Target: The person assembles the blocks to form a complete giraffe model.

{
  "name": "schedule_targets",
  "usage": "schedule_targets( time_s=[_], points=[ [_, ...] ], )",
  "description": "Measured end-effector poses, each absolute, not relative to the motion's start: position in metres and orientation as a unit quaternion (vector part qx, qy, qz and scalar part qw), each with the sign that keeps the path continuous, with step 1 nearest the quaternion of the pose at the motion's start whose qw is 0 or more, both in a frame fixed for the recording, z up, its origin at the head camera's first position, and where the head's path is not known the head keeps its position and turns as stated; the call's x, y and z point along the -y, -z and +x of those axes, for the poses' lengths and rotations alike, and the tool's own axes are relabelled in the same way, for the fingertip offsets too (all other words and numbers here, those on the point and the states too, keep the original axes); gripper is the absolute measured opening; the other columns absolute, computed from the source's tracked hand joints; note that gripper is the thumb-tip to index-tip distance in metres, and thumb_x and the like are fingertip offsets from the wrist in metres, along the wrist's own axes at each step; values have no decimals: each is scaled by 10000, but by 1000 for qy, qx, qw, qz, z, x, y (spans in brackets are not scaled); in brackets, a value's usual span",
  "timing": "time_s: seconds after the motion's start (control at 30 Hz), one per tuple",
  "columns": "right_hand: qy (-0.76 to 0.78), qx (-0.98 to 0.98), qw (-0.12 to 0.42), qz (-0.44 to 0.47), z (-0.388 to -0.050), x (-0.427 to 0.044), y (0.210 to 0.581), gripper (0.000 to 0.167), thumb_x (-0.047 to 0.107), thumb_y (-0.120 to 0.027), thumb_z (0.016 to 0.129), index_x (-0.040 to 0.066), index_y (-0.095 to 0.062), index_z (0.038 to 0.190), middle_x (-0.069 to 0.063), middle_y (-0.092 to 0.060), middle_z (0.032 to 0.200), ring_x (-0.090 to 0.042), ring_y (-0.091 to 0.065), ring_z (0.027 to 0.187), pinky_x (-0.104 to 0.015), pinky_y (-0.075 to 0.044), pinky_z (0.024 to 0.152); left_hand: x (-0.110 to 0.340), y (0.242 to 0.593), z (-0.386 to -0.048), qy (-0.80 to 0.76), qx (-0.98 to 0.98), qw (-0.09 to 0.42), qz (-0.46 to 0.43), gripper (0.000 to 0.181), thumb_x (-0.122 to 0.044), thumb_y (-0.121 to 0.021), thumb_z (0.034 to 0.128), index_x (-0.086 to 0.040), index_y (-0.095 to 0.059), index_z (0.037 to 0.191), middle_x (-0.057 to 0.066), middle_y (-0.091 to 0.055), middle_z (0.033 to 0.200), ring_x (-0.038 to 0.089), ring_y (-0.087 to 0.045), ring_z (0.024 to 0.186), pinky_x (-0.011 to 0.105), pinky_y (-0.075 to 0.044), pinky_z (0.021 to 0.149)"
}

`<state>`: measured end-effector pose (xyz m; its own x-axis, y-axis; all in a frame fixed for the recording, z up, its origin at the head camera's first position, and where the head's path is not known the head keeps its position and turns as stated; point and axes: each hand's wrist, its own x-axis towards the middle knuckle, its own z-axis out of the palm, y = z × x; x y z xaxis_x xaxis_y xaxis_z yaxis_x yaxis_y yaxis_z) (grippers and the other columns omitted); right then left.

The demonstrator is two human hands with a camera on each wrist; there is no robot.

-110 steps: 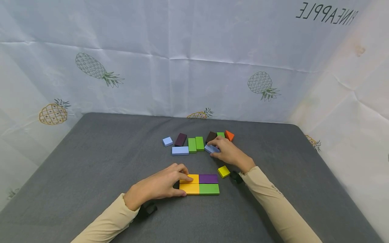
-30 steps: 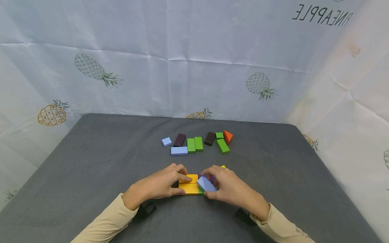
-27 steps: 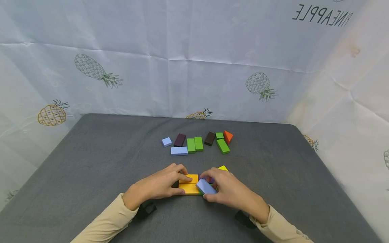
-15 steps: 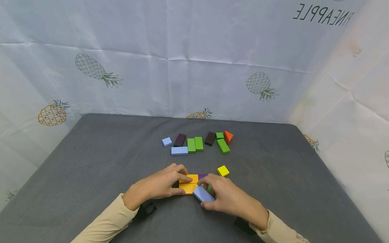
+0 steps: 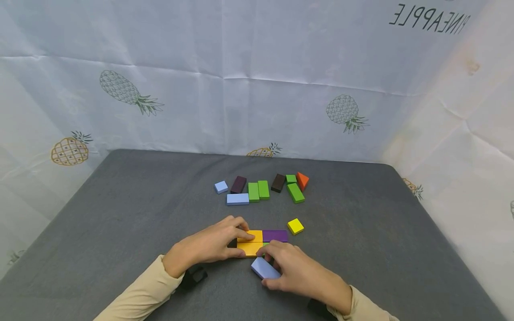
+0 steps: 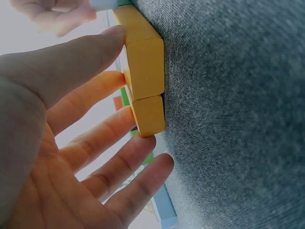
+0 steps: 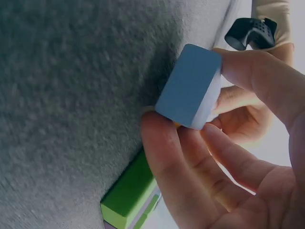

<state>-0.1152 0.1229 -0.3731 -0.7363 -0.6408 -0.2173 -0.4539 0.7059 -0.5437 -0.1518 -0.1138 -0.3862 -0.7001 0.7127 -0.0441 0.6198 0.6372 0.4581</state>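
My left hand (image 5: 214,238) rests on two yellow-orange blocks (image 6: 145,69) lying side by side. Its thumb is at the front block and its fingertips lie over the back one, slightly bent. My right hand (image 5: 297,269) pinches a light blue block (image 7: 188,86) between thumb and fingers. That block is tilted, just in front of the joined blocks, close to the tabletop; I cannot tell whether it touches. A purple block (image 5: 275,236) adjoins the back yellow-orange block. Beside the front one is a green block (image 7: 128,188), mostly hidden by my right hand in the head view.
A yellow square block (image 5: 295,226) lies at the right. Farther back is a loose row: light blue blocks (image 5: 238,199), dark blocks (image 5: 238,184), several green blocks (image 5: 296,193) and an orange triangular block (image 5: 303,180). Everything lies on a grey tabletop (image 5: 140,200) before a hanging pineapple-print cloth (image 5: 241,111).
My right hand took the light blue block from the back row, brought it over the purple and green blocks, then moved it toward me to their front edge. My left hand stayed put.
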Motion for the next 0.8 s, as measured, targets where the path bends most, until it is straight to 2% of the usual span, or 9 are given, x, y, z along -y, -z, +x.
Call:
schedule_targets(
  time_s=[0.1, 0.23, 0.47, 0.8],
  points=[
    [233, -899, 208, -306, -115, -123, 375, 463, 304, -827, 807, 143, -648, 1202, 134, -585, 940, 19, -501, 802, -184, -449, 694, 114, 386, -152, -211, -897, 110, 372, 411, -271, -741, 897, -138, -684, 1281, 17, -593, 1244, 168, -515, 1092, 333, -494, 925],
    [262, -881, 246, -308, -117, -127, 375, 495, 303, -839, 796, 139, -644, 1220, 124, -587, 967, 36, -523, 758, -169, -470, 673, 114, 386, -152, -211, -897, 108, 372, 414, -267, -745, 893, -143, -684, 1283, 16, -594, 1245, 166, -516, 1095, 331, -494, 926],
    [341, -830, 343, -279, -121, -134, 374, 569, 100, -854, 759, 117, -612, 1274, 92, -567, 961, 5, -595, 673, -179, -510, 625, 114, 386, -152, -209, -898, 110, 370, 417, -264, -748, 891, -148, -683, 1286, 15, -594, 1244, 165, -513, 1093, 324, -493, 918],
    [346, -827, 323, -302, -119, -124, 380, 426, 149, -826, 804, 137, -679, 1204, 139, -612, 863, 36, -577, 640, -160, -507, 629, 114, 386, -153, -205, -898, 113, 372, 405, -262, -730, 907, -155, -677, 1294, 17, -594, 1258, 169, -519, 1101, 343, -495, 926]
  ],
)
